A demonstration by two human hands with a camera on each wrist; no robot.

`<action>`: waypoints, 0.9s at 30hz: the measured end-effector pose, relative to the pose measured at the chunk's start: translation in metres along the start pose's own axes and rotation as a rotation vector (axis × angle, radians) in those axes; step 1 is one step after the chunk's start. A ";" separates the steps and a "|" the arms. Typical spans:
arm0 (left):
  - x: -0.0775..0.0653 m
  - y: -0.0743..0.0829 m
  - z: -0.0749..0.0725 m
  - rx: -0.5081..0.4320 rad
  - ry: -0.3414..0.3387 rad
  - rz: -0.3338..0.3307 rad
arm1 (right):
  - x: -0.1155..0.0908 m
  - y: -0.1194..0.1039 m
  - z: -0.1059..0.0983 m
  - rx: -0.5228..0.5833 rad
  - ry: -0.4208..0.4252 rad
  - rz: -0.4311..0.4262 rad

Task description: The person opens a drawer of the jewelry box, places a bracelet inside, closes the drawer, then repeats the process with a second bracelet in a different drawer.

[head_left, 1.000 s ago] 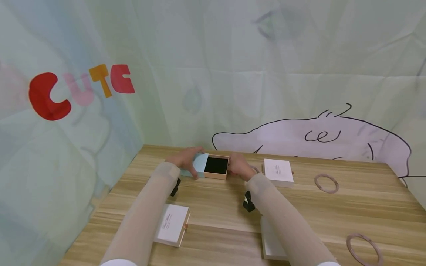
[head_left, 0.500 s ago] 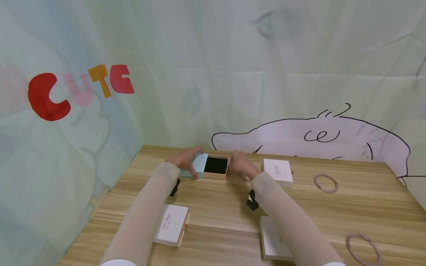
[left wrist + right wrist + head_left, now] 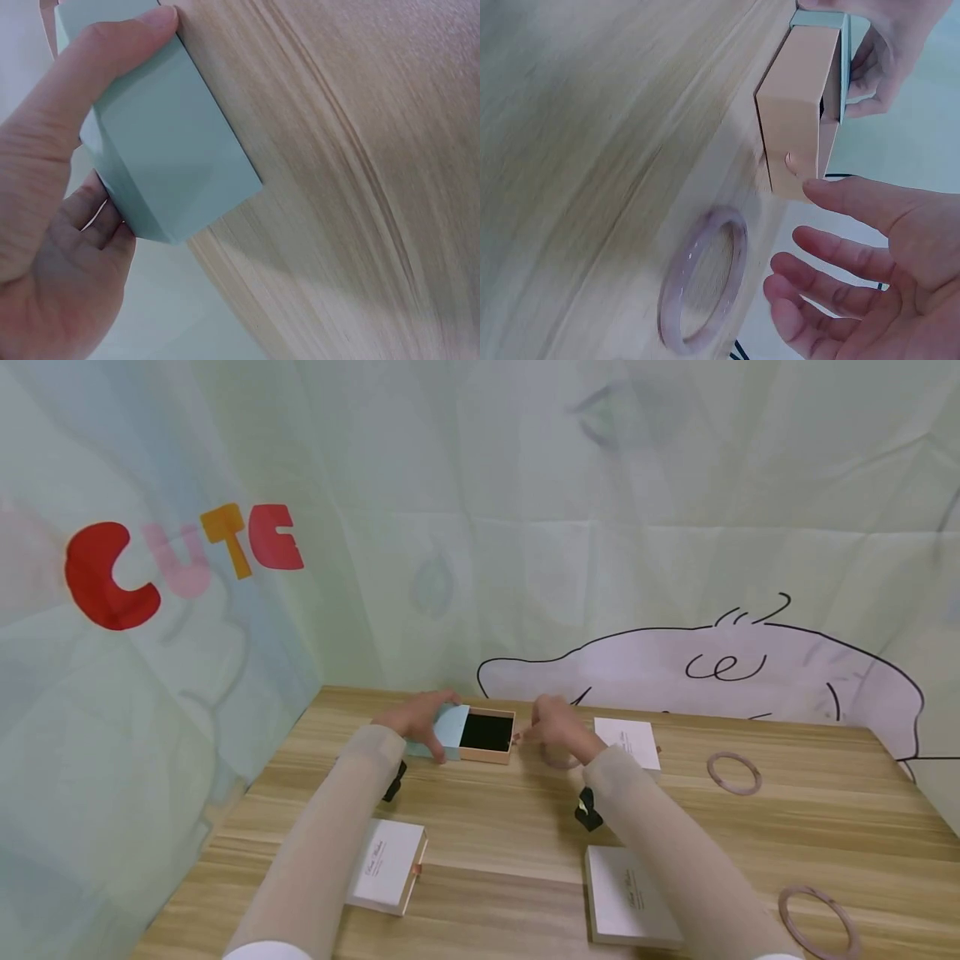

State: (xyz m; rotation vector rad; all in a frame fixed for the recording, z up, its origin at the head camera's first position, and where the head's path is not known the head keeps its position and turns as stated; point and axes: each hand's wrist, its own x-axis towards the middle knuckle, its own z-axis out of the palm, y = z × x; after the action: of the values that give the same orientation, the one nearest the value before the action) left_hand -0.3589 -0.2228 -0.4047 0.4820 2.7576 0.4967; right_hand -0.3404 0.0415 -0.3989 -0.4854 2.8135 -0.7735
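A pale blue-green drawer box (image 3: pixel 452 725) lies near the back of the table, its peach inner tray (image 3: pixel 789 142) drawn partway out to the right, showing a black lining (image 3: pixel 487 732). My left hand (image 3: pixel 417 718) grips the sleeve, thumb on the near side and fingers behind. Just right of the tray my right hand (image 3: pixel 561 727) hovers with loosely bent fingers and nothing in them. Its thumb tip is right by the tray's end, where a small ribbon tab (image 3: pixel 516 738) sticks out. Below this hand a mauve bangle (image 3: pixel 676 289) lies flat on the wood.
White boxes lie about: one (image 3: pixel 628 743) right of my right hand, one (image 3: pixel 388 865) at front left, one (image 3: pixel 626 902) partly under my right forearm. Two more bangles lie at right, one farther back (image 3: pixel 712 768) and one at front (image 3: pixel 787 920). A printed curtain (image 3: pixel 525 568) hangs behind the table.
My right hand has moved off the tray's end to the right, coming over the bangle and uncovering the ribbon tab. The left hand and the box stay in place.
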 end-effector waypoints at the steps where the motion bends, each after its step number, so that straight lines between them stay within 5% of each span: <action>1: 0.000 0.000 0.000 0.002 -0.001 -0.002 | -0.001 0.001 -0.001 -0.020 -0.002 0.005; 12: -0.001 0.001 0.001 0.007 -0.003 0.002 | -0.011 0.005 -0.006 -0.138 -0.052 0.059; 27: -0.001 0.003 -0.001 0.013 -0.017 0.016 | -0.011 0.015 -0.006 -0.122 -0.100 0.062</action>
State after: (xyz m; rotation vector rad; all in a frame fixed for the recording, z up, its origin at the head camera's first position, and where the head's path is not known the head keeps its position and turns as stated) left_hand -0.3577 -0.2213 -0.4022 0.5101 2.7447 0.4762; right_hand -0.3354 0.0602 -0.4008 -0.4407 2.7795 -0.5517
